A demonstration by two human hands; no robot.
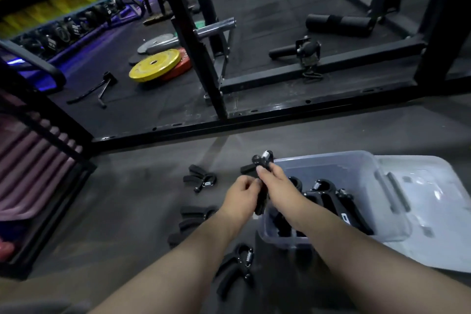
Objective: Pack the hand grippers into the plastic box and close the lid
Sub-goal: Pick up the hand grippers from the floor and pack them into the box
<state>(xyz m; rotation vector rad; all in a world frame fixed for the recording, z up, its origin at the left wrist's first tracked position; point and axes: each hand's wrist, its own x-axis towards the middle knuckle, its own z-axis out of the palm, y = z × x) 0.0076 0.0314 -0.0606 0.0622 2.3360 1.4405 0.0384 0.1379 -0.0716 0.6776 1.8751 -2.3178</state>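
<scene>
1 hand gripper [263,160] | pinched by left grip [240,197], right grip [275,182] | handles mostly hidden | plastic box [331,163] contents murky

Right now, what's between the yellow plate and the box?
The rack's black base rail crosses between the yellow plate and the box. Past the rail there is only bare grey floor. This shows in the head view.
</scene>
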